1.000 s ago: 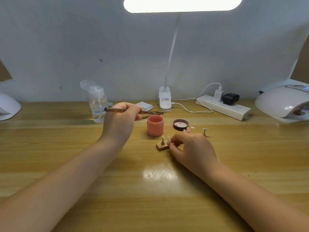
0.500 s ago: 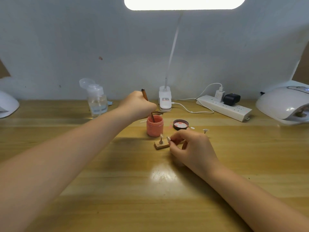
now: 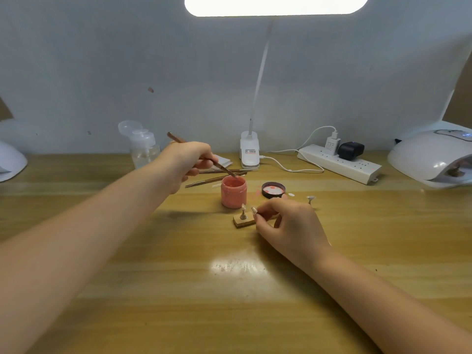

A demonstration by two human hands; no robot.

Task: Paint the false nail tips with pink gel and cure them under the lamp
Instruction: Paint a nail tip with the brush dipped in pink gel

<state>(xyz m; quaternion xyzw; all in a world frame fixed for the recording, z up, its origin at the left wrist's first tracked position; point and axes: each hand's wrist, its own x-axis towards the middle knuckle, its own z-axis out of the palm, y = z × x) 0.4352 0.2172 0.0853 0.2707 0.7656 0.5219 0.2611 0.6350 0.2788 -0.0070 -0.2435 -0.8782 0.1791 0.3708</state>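
Observation:
An open jar of pink gel [image 3: 233, 192] stands mid-table, its black lid [image 3: 273, 190] lying to the right. My left hand [image 3: 189, 162] grips a brown brush [image 3: 176, 138] whose tip dips into the jar's mouth. In front of the jar a small wooden block [image 3: 243, 222] carries a nail tip on a stand [image 3: 243, 212]. My right hand [image 3: 291, 227] pinches a second nail tip's stand [image 3: 254, 210] at the block's right end. Another tip on a stand [image 3: 310, 199] stands apart on the table. The white curing lamp [image 3: 431, 157] sits at the far right.
Behind the jar lie two more brushes [image 3: 217, 178] and a pad stack [image 3: 223, 160]. A clear pump bottle [image 3: 144, 149], a clip desk lamp base [image 3: 249, 149] and a power strip [image 3: 339, 163] with cable line the back edge. A white object [image 3: 10, 162] sits far left.
My left hand swung the brush from level above the table to angled down, and its tip now dips in the pink jar. My right hand has stayed at the block.

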